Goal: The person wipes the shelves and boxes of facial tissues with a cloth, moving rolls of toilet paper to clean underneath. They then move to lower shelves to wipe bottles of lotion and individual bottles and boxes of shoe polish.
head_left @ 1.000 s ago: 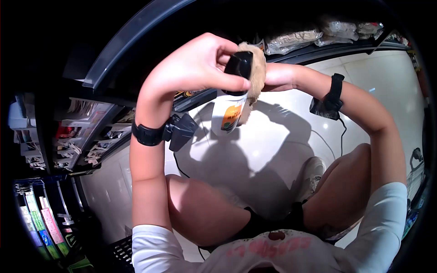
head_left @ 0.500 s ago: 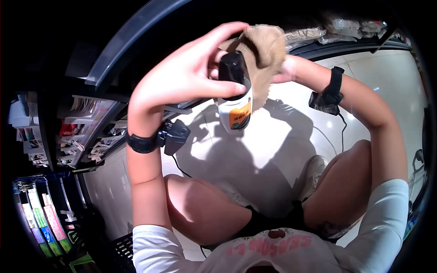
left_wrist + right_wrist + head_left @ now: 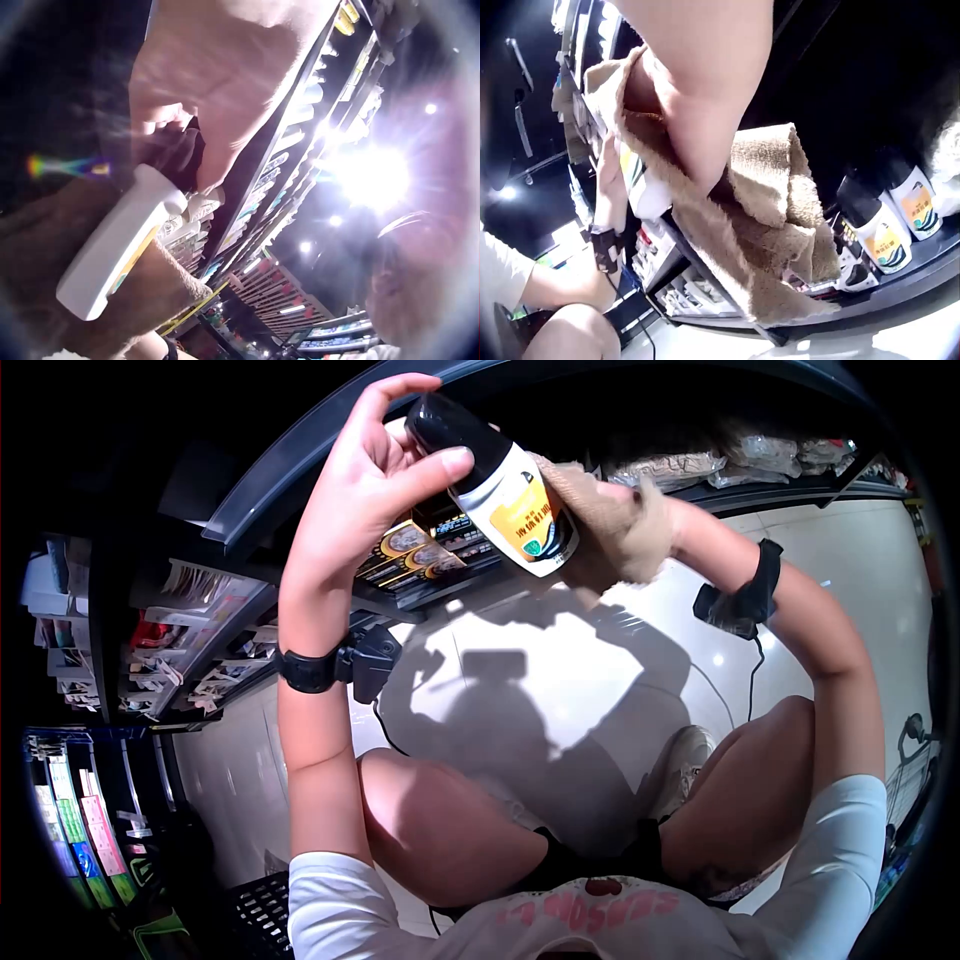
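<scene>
My left hand (image 3: 355,485) grips a white bottle (image 3: 520,510) by its black cap (image 3: 455,435), thumb across the near side. The bottle is tilted, its yellow-and-orange label turned up towards the head camera. A tan cloth (image 3: 630,545) lies against the bottle's right side, partly behind it. In the right wrist view my right hand (image 3: 701,105) holds this cloth, with its folds wrapped about the fingers and hiding their tips. From the left wrist, the bottle's white side shows in front of the cloth (image 3: 161,281).
Similar black-capped bottles (image 3: 889,232) stand on a low shelf at right in the right wrist view. Yellow-and-black boxes (image 3: 410,555) sit on the shelf behind my left hand. Plastic-wrapped packs (image 3: 670,465) line the far shelf. A black basket (image 3: 265,910) is at lower left.
The left hand has moved up and left with the bottle, tipping it so its label faces up. The cloth has shifted from behind the bottle to its right side, and the right hand slightly right.
</scene>
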The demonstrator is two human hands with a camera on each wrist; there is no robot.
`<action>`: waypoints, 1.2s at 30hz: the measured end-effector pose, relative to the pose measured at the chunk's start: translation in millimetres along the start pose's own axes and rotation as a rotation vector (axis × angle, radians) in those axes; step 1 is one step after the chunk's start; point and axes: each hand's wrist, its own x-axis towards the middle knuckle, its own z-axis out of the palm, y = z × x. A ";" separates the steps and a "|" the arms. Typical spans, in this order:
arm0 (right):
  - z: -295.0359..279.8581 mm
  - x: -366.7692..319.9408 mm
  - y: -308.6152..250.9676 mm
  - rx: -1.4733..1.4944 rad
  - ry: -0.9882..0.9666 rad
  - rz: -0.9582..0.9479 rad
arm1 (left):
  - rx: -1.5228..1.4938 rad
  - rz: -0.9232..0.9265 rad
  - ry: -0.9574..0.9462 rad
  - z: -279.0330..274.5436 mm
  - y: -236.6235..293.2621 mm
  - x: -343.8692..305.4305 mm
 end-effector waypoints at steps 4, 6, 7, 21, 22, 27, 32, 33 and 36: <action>10.4 19.8 -72.5 0.419 0.173 0.283 | -0.066 0.023 0.147 9.4 -6.0 4.8; 16.5 22.9 -75.2 0.307 0.308 0.178 | -0.099 0.030 0.206 19.5 -6.6 7.5; 18.7 23.4 -76.6 0.304 0.302 0.173 | -0.130 0.118 0.232 24.7 -13.2 10.4; 10.6 26.2 -78.9 0.283 0.664 0.086 | -0.561 -0.020 0.222 77.6 -25.5 -8.7; 2.4 29.2 -71.8 0.222 0.745 0.085 | -0.590 0.001 0.240 76.6 -21.9 -2.6; -48.4 27.1 -100.6 0.631 0.774 0.190 | -0.144 -0.140 0.447 76.3 -24.1 -2.6; -8.7 16.0 -111.3 0.708 0.694 0.331 | -0.087 -0.192 0.540 98.9 -48.3 -11.4; 0.4 15.2 -105.2 0.751 0.727 0.235 | -0.090 -0.185 0.531 99.2 -52.5 -9.8; 0.1 -1.0 -100.9 0.875 0.602 0.250 | -0.078 -0.154 0.553 95.4 -60.8 -6.1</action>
